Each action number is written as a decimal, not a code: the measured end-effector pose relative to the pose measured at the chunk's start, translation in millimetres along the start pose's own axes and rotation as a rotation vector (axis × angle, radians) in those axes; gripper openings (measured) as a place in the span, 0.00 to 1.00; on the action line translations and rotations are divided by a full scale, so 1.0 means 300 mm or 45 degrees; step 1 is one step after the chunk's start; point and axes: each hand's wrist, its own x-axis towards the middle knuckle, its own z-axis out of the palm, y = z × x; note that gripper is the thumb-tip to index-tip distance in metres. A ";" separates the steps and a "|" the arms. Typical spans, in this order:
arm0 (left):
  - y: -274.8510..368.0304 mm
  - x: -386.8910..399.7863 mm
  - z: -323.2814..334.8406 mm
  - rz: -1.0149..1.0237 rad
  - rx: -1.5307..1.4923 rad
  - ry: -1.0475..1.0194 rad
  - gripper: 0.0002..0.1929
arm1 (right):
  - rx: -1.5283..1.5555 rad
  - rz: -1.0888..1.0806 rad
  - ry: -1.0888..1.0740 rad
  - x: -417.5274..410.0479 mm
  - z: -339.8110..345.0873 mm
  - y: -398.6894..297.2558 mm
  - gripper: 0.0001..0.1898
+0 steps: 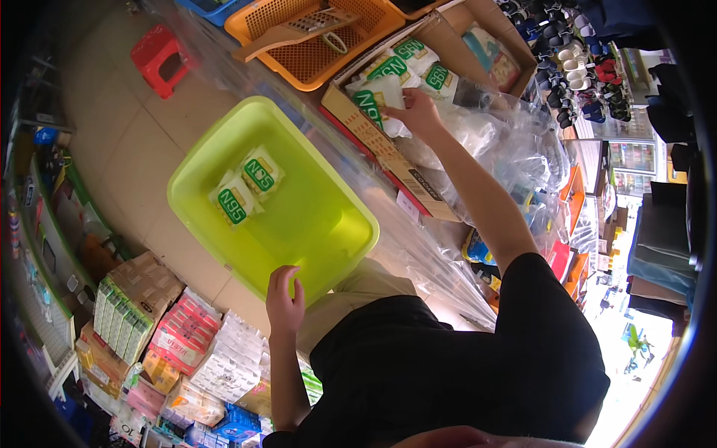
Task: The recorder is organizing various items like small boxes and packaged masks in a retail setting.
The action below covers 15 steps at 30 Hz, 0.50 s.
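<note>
My right hand (419, 113) pinches the edge of a white-and-green N95 mask packet (386, 101) inside a cardboard box (364, 137). Several similar packets (411, 53) lie around it in that box, beside crumpled clear plastic (476, 134). My left hand (284, 302) is at the near rim of a lime-green plastic tub (302, 224), thumb and fingers apart; whether it touches the rim is unclear. Two N95 packets, one (260, 173) partly behind the other (232, 203), lie on the tub's floor towards its left side.
An orange basket (313, 81) holding a wooden-framed grater (302, 31) stands beyond the box. A red stool (159, 61) is on the tiled floor at upper left. Tissue packs (229, 358) are stacked at lower left. Plastic sheeting (414, 246) hangs between the tub and the box.
</note>
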 end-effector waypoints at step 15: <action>-0.038 -0.048 -0.015 -0.118 0.065 0.113 0.14 | -0.272 -0.877 0.468 -0.295 0.161 -0.340 0.07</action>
